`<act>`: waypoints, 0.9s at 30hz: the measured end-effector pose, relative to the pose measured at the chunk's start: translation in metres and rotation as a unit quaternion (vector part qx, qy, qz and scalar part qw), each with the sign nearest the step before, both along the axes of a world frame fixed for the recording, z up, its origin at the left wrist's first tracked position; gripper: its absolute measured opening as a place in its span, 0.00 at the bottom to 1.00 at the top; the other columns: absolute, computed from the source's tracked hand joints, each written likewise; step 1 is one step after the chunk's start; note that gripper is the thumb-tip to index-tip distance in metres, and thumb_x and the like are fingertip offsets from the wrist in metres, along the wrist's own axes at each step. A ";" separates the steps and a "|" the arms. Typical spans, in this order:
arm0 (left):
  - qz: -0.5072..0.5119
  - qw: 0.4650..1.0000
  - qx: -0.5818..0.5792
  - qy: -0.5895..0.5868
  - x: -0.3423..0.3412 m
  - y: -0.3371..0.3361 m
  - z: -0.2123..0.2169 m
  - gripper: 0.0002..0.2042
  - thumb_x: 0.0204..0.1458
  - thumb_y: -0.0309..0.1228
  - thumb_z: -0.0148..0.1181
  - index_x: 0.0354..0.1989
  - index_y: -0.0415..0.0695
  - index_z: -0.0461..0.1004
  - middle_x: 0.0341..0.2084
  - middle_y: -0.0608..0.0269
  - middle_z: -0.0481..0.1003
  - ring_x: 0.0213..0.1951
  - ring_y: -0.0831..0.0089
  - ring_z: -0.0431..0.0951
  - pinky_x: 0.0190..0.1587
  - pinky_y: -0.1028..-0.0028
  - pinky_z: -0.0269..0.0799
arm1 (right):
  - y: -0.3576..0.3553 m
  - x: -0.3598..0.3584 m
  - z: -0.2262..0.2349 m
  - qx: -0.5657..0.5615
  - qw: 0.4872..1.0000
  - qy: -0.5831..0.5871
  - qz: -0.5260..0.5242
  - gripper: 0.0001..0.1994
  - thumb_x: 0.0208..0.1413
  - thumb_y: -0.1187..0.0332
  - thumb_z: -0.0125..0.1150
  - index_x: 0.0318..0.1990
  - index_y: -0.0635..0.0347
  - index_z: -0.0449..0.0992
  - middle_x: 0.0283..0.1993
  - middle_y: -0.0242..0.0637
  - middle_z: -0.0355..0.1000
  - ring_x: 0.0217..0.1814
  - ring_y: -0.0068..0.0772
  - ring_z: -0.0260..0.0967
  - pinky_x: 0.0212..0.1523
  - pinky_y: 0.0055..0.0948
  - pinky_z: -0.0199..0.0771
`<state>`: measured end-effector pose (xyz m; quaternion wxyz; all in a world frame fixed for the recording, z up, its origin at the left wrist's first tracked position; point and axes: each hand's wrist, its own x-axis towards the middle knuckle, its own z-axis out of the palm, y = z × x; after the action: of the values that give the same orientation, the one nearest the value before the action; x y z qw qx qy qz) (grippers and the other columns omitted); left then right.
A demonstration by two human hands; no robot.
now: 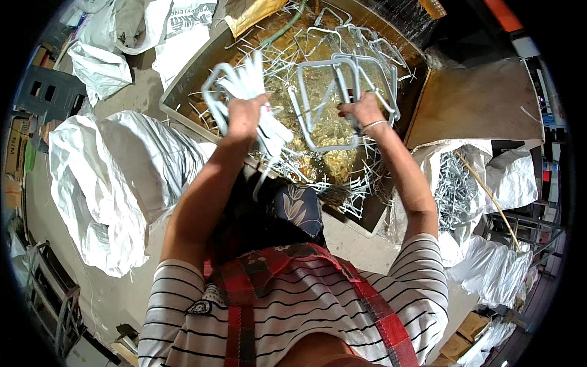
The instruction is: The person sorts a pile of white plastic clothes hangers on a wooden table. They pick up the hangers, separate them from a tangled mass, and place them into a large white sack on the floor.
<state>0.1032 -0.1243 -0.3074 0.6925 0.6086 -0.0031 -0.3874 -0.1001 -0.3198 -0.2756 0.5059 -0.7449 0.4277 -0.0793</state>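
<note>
My left hand (246,115) is closed round a bundle of white plastic frames (239,79), their flat bars fanned out above and below the fist. My right hand (365,110) grips the side of a few rounded rectangular white frames (333,148), held up so that water shows through their openings. Both hands are above a wide metal tank (367,226) of water. Many thin white plastic strips (358,199) float along its near edge and left side. More bent white frames (388,49) lie in the water at the far right.
A large white woven sack (98,189) slumps on the floor at left. Right of the tank, an open sack (455,192) holds small grey pieces, with a thin stick (489,189) leaning across it. A brown panel (477,104) adjoins the tank's right side. A green hose (288,27) enters the water.
</note>
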 end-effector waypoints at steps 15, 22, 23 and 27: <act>-0.238 0.949 -0.196 0.066 -0.032 -0.008 0.020 0.12 0.46 0.22 0.61 0.40 0.35 0.70 0.30 0.58 0.75 0.29 0.71 0.77 0.31 0.73 0.76 | 0.069 0.044 -0.017 0.088 0.908 -0.005 0.410 0.20 0.36 0.70 0.67 0.43 0.61 0.74 0.39 0.36 0.75 0.41 0.27 0.69 0.45 0.27 0.68; -0.066 0.988 -0.132 0.034 -0.013 -0.012 0.027 0.13 0.46 0.29 0.62 0.39 0.36 0.71 0.26 0.58 0.74 0.26 0.69 0.75 0.29 0.71 0.74 | 0.072 0.058 0.005 0.120 0.861 0.040 0.493 0.22 0.41 0.68 0.68 0.45 0.66 0.70 0.38 0.35 0.73 0.40 0.22 0.67 0.42 0.26 0.68; -0.065 0.988 -0.133 0.048 -0.002 -0.012 0.025 0.14 0.47 0.33 0.62 0.39 0.38 0.71 0.25 0.59 0.73 0.24 0.68 0.75 0.28 0.69 0.74 | 0.067 0.053 -0.003 0.164 0.872 0.029 0.459 0.24 0.41 0.65 0.69 0.46 0.67 0.69 0.38 0.36 0.72 0.38 0.23 0.66 0.40 0.26 0.68; -0.028 0.958 -0.222 0.180 0.029 -0.007 0.022 0.11 0.50 0.36 0.59 0.38 0.43 0.72 0.23 0.60 0.73 0.25 0.71 0.75 0.27 0.68 0.74 | 0.091 0.032 0.009 0.047 0.929 -0.088 0.356 0.40 0.35 0.58 0.74 0.53 0.66 0.58 0.35 0.31 0.67 0.38 0.26 0.65 0.40 0.25 0.68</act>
<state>0.1321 -0.1317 -0.2857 0.7881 0.3594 0.0180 -0.4995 -0.0682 -0.2284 -0.2666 0.5708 -0.8138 0.0911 0.0608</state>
